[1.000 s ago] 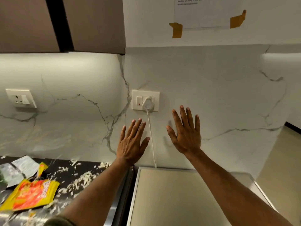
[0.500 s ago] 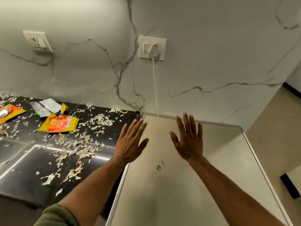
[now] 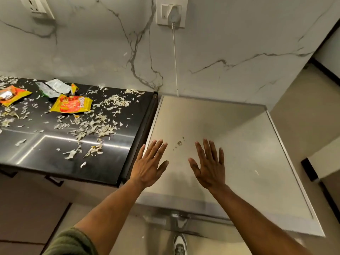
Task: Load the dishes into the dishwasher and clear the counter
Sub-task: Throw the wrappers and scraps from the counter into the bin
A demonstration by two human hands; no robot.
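Far left on glossy black worktop (image 3: pixel 55 159): torn orange-yellow snack wrappers (image 3: pixel 71 104) amid scattered pale shreds (image 3: pixel 95 129). Right of that, above flat brushed-steel dishwasher top (image 3: pixel 239 144): left hand (image 3: pixel 149 165) flat, fingers spread, grasping nothing; beside it, right hand (image 3: pixel 209 166) likewise released and empty. No dishes visible.

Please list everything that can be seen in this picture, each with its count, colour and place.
counter: 1, black glossy, left
shreds: many, pale, scattered over the counter
snack packets: 2, yellow-orange, rear of the counter
wrappers: about 2, silvery, counter rear by the wall
appliance top: 1, grey metal, right of the counter
wall sockets: 2, white, marble wall
cable: 1, white, hanging from the right socket
shoe: 1, pale, floor below
left hand: open, over the appliance top
right hand: open, over the appliance top
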